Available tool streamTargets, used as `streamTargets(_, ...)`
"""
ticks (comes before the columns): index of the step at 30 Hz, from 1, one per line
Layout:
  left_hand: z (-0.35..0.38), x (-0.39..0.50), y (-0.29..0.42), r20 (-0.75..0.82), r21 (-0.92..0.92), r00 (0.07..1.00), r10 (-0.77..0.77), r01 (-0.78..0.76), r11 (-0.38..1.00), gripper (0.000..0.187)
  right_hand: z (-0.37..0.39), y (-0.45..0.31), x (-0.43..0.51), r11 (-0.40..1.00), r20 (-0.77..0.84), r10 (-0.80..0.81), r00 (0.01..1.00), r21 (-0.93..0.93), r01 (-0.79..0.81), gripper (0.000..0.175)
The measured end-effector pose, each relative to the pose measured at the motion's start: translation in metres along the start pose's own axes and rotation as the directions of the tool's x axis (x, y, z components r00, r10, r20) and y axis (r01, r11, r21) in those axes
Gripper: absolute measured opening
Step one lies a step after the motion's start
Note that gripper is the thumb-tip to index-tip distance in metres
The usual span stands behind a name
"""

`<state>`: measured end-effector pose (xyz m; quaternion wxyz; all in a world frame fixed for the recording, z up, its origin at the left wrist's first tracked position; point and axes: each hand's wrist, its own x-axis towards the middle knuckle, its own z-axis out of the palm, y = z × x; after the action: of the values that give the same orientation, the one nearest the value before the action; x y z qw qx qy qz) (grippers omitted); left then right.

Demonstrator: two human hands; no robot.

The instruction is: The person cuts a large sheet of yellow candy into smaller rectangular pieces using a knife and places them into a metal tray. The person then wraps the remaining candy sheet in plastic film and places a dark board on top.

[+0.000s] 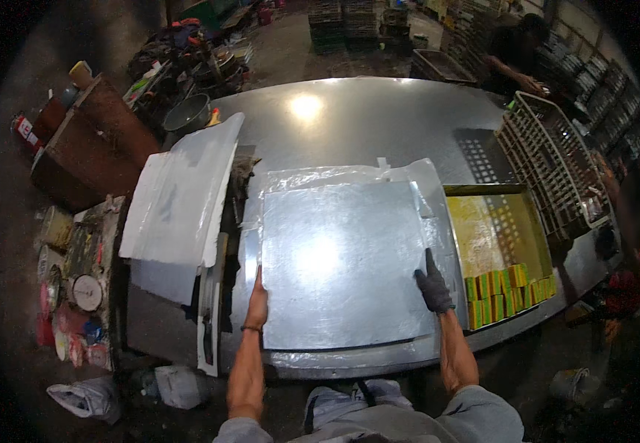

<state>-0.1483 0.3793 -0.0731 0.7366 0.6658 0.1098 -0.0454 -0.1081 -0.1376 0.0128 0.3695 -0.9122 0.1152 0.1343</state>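
A flat square metal sheet (342, 266) lies before me over clear plastic film (347, 173) on a metal-topped table (375, 119). My left hand (257, 302), bare with a band at the wrist, is at the sheet's left edge. At its right edge is my right hand (435, 285), in a dark glove with the index finger pointing forward. Both hands seem to hold the sheet between them, though the fingertips of the left are hidden. To the right, a shallow tray (453, 249) holds several green-and-yellow striped blocks (502, 293) along its near side.
A plastic crate (558, 158) stands on the table's right side. White plastic sheets (179, 199) lie at the left, beside a long metal bar (209, 315). A dark basin (187, 113) is beyond them. People are at work at the far right (514, 66) and near right (635, 210).
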Motion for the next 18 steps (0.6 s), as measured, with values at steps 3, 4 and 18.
streamTargets(3, 0.02, 0.008, 0.046, 0.05, 0.025, 0.999, 0.013, -0.014, 1.0, 0.067, -0.012, 0.022, 0.02, 0.835, -0.036, -0.074, 0.997, 0.544, 0.082, 0.063)
streamTargets(4, 0.021, 0.004, 0.066, 0.011, -0.045, 1.0, 0.019, -0.019, 0.999, 0.068, -0.028, -0.027, 0.0, 0.689, -0.017, -0.015, 1.0, 0.725, 0.022, 0.063)
streamTargets(18, 0.001, 0.037, 0.024, 0.143, 0.036, 0.982, 0.122, -0.128, 0.991, 0.084, 0.027, 0.049, 0.046, 0.795, -0.052, -0.059, 0.997, 0.601, 0.079, 0.063)
